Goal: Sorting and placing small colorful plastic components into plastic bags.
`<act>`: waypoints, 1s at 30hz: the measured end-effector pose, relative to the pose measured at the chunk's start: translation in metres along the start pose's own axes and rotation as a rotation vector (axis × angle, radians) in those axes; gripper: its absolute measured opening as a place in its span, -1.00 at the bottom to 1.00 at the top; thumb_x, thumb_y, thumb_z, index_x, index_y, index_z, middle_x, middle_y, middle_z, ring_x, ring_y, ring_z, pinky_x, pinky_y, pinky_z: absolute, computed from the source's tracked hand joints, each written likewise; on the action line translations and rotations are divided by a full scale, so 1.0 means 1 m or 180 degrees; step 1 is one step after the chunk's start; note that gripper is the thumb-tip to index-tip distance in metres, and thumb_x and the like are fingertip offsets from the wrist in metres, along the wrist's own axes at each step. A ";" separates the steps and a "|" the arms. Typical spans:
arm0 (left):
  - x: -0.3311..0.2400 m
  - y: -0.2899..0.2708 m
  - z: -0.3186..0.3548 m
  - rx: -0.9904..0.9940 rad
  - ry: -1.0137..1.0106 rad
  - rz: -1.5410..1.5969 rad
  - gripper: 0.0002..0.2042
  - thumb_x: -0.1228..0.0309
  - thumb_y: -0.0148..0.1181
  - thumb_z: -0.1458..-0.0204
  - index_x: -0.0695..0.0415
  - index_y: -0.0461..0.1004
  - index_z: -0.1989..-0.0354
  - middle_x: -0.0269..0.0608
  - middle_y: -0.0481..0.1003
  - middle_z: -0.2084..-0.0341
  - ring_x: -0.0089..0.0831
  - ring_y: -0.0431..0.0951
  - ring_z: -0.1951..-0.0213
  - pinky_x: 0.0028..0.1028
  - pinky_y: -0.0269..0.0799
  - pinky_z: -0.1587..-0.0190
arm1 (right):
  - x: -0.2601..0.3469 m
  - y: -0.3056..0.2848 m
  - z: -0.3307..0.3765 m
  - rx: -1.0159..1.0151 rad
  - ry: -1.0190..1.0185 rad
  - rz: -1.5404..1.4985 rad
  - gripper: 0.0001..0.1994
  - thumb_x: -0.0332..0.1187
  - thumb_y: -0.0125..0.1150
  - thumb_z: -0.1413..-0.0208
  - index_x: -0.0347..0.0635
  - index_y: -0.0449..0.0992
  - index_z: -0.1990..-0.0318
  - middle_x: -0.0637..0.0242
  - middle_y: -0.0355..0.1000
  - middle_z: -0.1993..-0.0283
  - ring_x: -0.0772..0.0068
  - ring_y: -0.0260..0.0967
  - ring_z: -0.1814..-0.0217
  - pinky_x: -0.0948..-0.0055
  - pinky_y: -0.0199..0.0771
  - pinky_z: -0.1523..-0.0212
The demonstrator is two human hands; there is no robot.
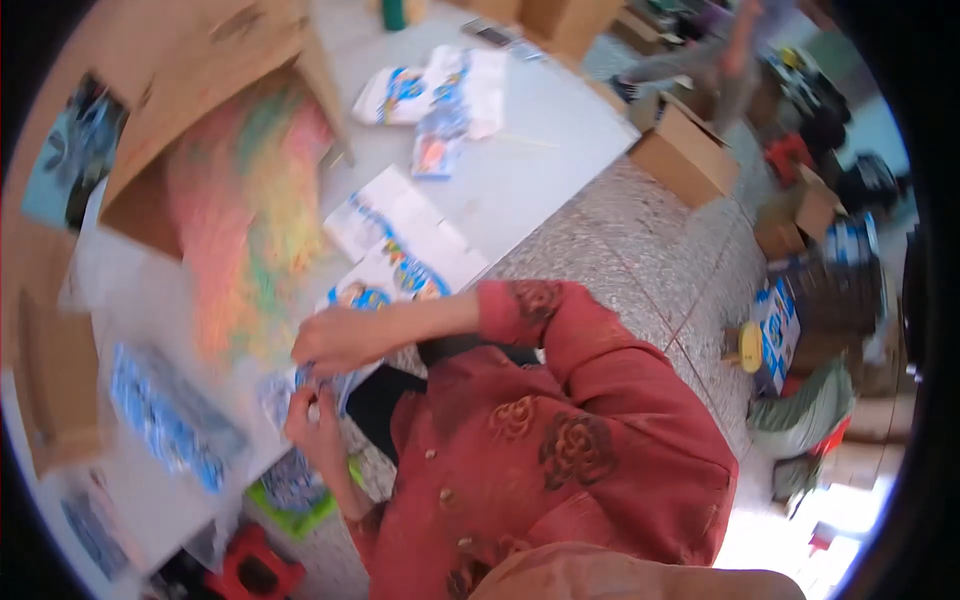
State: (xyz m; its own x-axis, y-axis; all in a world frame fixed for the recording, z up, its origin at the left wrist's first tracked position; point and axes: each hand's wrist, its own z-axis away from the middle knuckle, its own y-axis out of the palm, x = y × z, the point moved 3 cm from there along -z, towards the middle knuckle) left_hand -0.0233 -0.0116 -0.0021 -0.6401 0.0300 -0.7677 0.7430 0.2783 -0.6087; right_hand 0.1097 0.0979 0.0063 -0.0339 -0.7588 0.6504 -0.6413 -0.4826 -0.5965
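Note:
My right hand [340, 340] reaches across at the table's near edge, its fingers closed and pointing down. Just below it my left hand [315, 430] is closed, with thumb and fingers pinched together. Between and behind the fingers shows a small blue-printed clear plastic packet [275, 397], partly hidden by both hands. Under my right forearm lie flat white cartons [395, 272] with blue print. Beyond the hands a heap of pink, yellow and green stringy material [250, 235] spills from a tipped cardboard box [215, 85].
Blue-printed bagged packs [175, 420] lie on the white table [560, 150] at the left. More printed packs [440, 95] and a phone [487, 33] are farther back. A bright green item [305, 500] and a red stool [255, 570] are below the edge. Open boxes [685, 150] stand on the floor.

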 end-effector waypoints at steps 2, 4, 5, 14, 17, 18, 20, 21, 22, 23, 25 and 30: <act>0.001 0.005 -0.001 -0.0297 -0.0088 0.0143 -0.85 0.45 0.22 0.06 0.28 0.43 0.50 -0.33 0.38 0.66 -0.60 0.29 0.57 -0.55 0.23 0.46 | 0.011 -0.013 0.000 -0.0011 0.0158 -0.0068 -0.78 -0.22 0.15 0.16 -0.18 0.44 0.45 0.10 0.42 0.42 -0.02 0.39 0.32 0.06 0.35 0.37; 0.000 0.009 0.001 -0.0120 -0.0474 0.0529 -0.85 0.47 0.26 0.09 0.30 0.49 0.41 -0.20 0.50 0.56 -0.50 0.46 0.48 -0.50 0.38 0.35 | 0.021 -0.029 0.002 0.0087 0.0379 -0.0230 -0.77 -0.24 0.19 0.05 -0.20 0.47 0.31 0.16 0.42 0.32 0.05 0.38 0.21 0.23 0.38 0.22; -0.004 0.010 0.000 -0.0131 -0.0575 0.0632 -0.85 0.46 0.27 0.10 0.30 0.49 0.42 -0.23 0.50 0.56 -0.54 0.46 0.49 -0.52 0.38 0.37 | 0.029 -0.040 0.001 0.0033 0.0534 -0.0234 -0.72 -0.26 0.24 0.06 -0.19 0.48 0.21 0.18 0.44 0.26 0.18 0.40 0.21 0.32 0.40 0.19; 0.002 0.018 0.009 -0.0565 -0.0890 0.2481 -0.90 0.61 0.30 0.14 0.21 0.48 0.49 -0.42 0.46 0.59 -0.75 0.39 0.51 -0.72 0.29 0.46 | 0.057 -0.062 0.001 -0.0320 0.0513 -0.0482 -0.59 -0.52 0.34 0.20 -0.21 0.45 0.09 0.27 0.38 0.12 0.42 0.35 0.28 0.49 0.39 0.23; -0.006 0.015 0.008 -0.0557 -0.0767 0.2354 -0.90 0.59 0.31 0.14 0.22 0.47 0.51 -0.42 0.46 0.60 -0.75 0.39 0.52 -0.70 0.30 0.47 | 0.058 -0.053 0.005 -0.0236 0.0039 0.0080 -0.65 -0.51 0.35 0.20 -0.21 0.48 0.16 0.26 0.38 0.14 0.34 0.38 0.26 0.44 0.42 0.27; -0.004 0.016 0.009 -0.0581 -0.0793 0.2351 -0.90 0.59 0.31 0.14 0.22 0.47 0.51 -0.42 0.46 0.60 -0.75 0.39 0.52 -0.70 0.30 0.47 | 0.059 -0.049 0.007 -0.0294 -0.0034 0.0391 -0.68 -0.50 0.35 0.20 -0.21 0.49 0.20 0.26 0.38 0.16 0.30 0.39 0.26 0.42 0.43 0.30; -0.003 0.016 0.010 -0.0645 -0.0703 0.2164 -0.89 0.58 0.32 0.15 0.22 0.47 0.52 -0.41 0.47 0.61 -0.75 0.39 0.53 -0.70 0.30 0.49 | 0.059 -0.044 0.006 -0.0310 -0.0136 0.0650 -0.71 -0.50 0.34 0.21 -0.21 0.50 0.24 0.26 0.38 0.18 0.26 0.40 0.26 0.39 0.44 0.32; -0.002 0.015 0.010 -0.0687 -0.0743 0.2150 -0.89 0.58 0.32 0.15 0.22 0.47 0.52 -0.41 0.47 0.61 -0.75 0.39 0.53 -0.70 0.30 0.49 | 0.059 -0.043 0.004 -0.0324 -0.0125 0.0752 -0.72 -0.50 0.34 0.21 -0.21 0.49 0.24 0.26 0.38 0.21 0.26 0.40 0.27 0.39 0.44 0.34; -0.004 0.014 0.008 -0.0678 -0.0725 0.2040 -0.89 0.57 0.32 0.16 0.22 0.47 0.52 -0.40 0.47 0.61 -0.75 0.39 0.53 -0.69 0.30 0.49 | 0.058 -0.042 0.004 -0.0344 -0.0102 0.0865 -0.72 -0.50 0.34 0.21 -0.20 0.49 0.25 0.27 0.38 0.23 0.25 0.40 0.28 0.38 0.44 0.36; -0.005 0.012 0.007 -0.0667 -0.0709 0.1929 -0.89 0.57 0.33 0.16 0.22 0.47 0.53 -0.40 0.48 0.62 -0.75 0.39 0.54 -0.69 0.30 0.50 | 0.058 -0.039 0.004 -0.0315 -0.0106 0.0831 -0.72 -0.50 0.34 0.21 -0.20 0.49 0.25 0.27 0.38 0.23 0.25 0.40 0.28 0.38 0.44 0.36; -0.004 0.013 0.007 -0.0680 -0.0817 0.1951 -0.90 0.57 0.32 0.16 0.22 0.48 0.53 -0.40 0.47 0.63 -0.75 0.39 0.54 -0.70 0.29 0.50 | 0.059 -0.036 0.004 -0.0484 -0.0381 0.1113 -0.73 -0.52 0.33 0.21 -0.20 0.49 0.26 0.28 0.39 0.23 0.28 0.40 0.29 0.39 0.44 0.36; 0.002 0.011 0.009 -0.0560 -0.0923 0.2277 -0.91 0.57 0.31 0.15 0.22 0.49 0.52 -0.45 0.46 0.62 -0.76 0.38 0.54 -0.71 0.27 0.48 | 0.048 -0.023 0.001 -0.0356 -0.0397 0.0579 -0.72 -0.53 0.31 0.18 -0.20 0.50 0.22 0.25 0.40 0.19 0.36 0.41 0.31 0.43 0.42 0.40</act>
State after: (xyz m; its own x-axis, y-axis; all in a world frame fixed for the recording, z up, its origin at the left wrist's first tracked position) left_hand -0.0142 -0.0171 -0.0121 0.0758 0.0144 -0.9970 0.8977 0.4343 0.0745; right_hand 0.1240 0.0724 0.0505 -0.0661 -0.8803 0.4697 -0.7143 -0.2870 -0.6382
